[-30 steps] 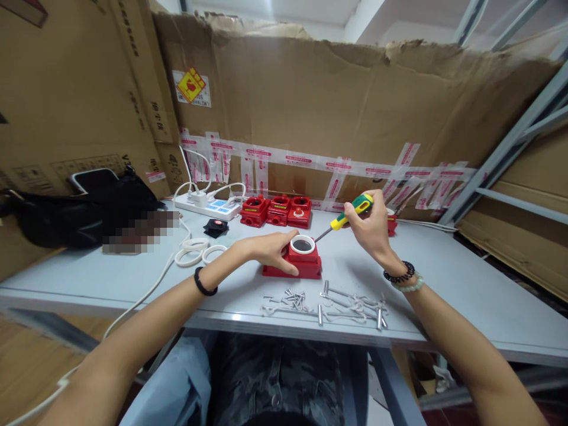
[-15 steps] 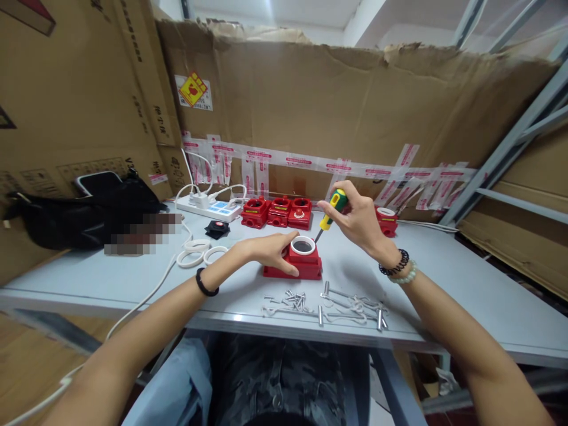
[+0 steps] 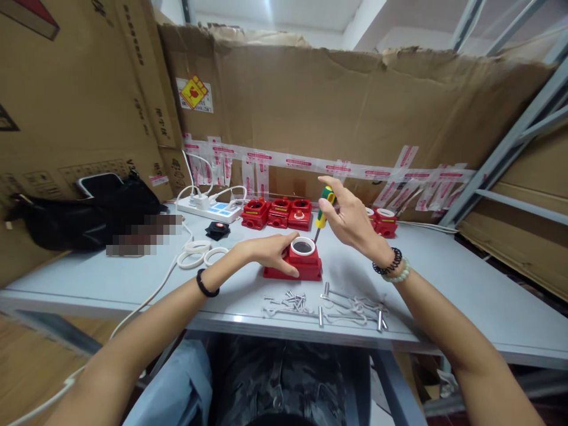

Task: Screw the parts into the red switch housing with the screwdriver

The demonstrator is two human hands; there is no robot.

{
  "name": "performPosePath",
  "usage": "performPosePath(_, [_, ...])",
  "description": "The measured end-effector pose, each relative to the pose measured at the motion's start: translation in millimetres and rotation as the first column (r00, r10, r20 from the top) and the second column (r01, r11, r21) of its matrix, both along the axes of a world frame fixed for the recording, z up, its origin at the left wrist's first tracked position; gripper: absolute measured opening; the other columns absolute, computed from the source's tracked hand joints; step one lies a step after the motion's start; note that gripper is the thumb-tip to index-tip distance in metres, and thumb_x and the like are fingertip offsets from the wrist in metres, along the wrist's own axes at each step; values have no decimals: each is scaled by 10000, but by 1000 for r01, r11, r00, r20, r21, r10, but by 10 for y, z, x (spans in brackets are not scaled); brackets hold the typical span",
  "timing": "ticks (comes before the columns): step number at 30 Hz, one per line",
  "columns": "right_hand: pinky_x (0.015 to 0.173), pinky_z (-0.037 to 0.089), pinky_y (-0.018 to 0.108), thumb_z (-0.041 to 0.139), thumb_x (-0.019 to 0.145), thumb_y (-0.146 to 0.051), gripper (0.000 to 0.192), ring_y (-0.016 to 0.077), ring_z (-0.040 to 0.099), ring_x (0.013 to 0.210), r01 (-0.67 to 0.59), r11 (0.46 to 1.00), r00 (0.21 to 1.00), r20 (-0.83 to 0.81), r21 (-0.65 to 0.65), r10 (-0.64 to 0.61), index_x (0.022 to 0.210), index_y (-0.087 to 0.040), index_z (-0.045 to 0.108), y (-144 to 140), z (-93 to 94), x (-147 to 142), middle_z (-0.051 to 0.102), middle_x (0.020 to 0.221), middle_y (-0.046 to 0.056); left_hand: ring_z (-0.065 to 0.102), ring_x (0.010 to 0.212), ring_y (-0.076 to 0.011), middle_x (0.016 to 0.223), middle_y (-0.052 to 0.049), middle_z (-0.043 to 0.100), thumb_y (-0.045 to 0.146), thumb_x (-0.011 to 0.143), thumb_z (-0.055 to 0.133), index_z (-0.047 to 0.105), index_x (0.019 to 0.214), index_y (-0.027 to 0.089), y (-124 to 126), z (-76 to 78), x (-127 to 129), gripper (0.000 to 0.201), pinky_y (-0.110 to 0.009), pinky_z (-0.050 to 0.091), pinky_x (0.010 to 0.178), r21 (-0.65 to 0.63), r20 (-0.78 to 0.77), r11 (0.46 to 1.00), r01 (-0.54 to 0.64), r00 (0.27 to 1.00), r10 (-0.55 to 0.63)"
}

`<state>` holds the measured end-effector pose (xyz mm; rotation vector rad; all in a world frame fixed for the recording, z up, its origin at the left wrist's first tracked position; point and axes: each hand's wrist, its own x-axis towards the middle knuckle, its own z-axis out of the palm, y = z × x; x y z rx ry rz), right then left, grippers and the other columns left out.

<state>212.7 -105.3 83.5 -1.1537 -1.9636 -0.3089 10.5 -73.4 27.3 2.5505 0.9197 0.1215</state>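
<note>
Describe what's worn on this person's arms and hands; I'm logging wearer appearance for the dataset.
Both forearms are bare, without sleeves or gloves. The left wrist carries a thin black band. The right wrist carries two bracelets: a dark beaded one and a pale green beaded one.

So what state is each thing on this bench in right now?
left hand: resting on the red housing, steadying it
red housing: flat on the table, white ring on top, open hole
screwdriver: nearly upright, tip down by the housing's rim
right hand: gripping the screwdriver handle
screws: loose, scattered near the table's front edge
power strip: plugs inserted
</note>
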Motion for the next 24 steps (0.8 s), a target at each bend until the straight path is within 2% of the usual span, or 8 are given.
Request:
performPosePath(2, [602,420,273,408,893,-274,467,125,494,566,-133,985,991,15,-108,135,1357,-227,391,-20,18,6,623,803,9,575,1013,-268,1196,-115,583,590,646,678,361,1294,169,1,-3,-1,835,-297,424,802,-2,-1,1000,-1,1000,1])
performPosePath(4, [582,414,261,431,896,-296,460,117,478,528,-155,979,987,27,-136,160,1350,-230,402,-29,18,-1,613,745,-11,575,1016,-272,1200,-119,580,595,642,679,357,1297,168,6,-8,0,846,-300,426,800,1,-3,1000,-4,1000,4])
performPosePath(9, [614,404,298,492,864,-449,417,166,532,606,148,989,987,63,27,-150,1198,-208,560,-7,-6,-33,623,717,22,586,960,-263,1136,-111,603,593,631,682,410,1210,167,7,-7,6,769,-293,434,763,6,1,1000,-2,1000,2])
performPosePath(13, [640,440,296,411,881,-267,467,151,551,654,-115,982,993,19,-149,119,1345,-223,388,18,29,19,656,935,53,582,978,-261,1148,-105,599,585,630,680,415,1195,176,1,5,3,746,-287,428,771,-2,6,1000,0,1000,0])
performPosePath(15, [608,439,274,449,870,-264,465,127,529,597,-222,957,975,-21,-187,222,1330,-226,396,27,34,30,655,903,35,582,980,-263,1145,-105,599,594,628,677,413,1195,177,3,8,0,752,-287,427,770,-2,-3,1000,1,1000,-1])
performPosePath(18, [579,414,268,551,835,-351,356,122,491,545,-89,994,996,-18,-67,88,1168,-224,539,39,10,6,620,738,-1,587,958,-259,1120,-100,606,604,628,674,418,1180,181,9,7,-1,741,-282,427,751,7,-12,1000,8,1000,-8])
performPosePath(21, [616,417,291,532,844,-389,325,141,507,583,48,999,999,-15,2,-48,1125,-229,565,59,-2,6,613,730,5,591,949,-259,1119,-106,608,604,630,672,417,1185,175,16,2,-1,747,-279,423,739,12,-30,1000,-1,1000,1])
performPosePath(24, [651,447,301,435,882,-303,394,145,544,652,-165,975,986,-51,-147,159,1270,-237,454,76,30,53,636,867,29,585,987,-263,1170,-112,596,610,629,671,396,1229,175,23,0,-2,791,-280,416,762,7,-31,1000,1,1000,-1])
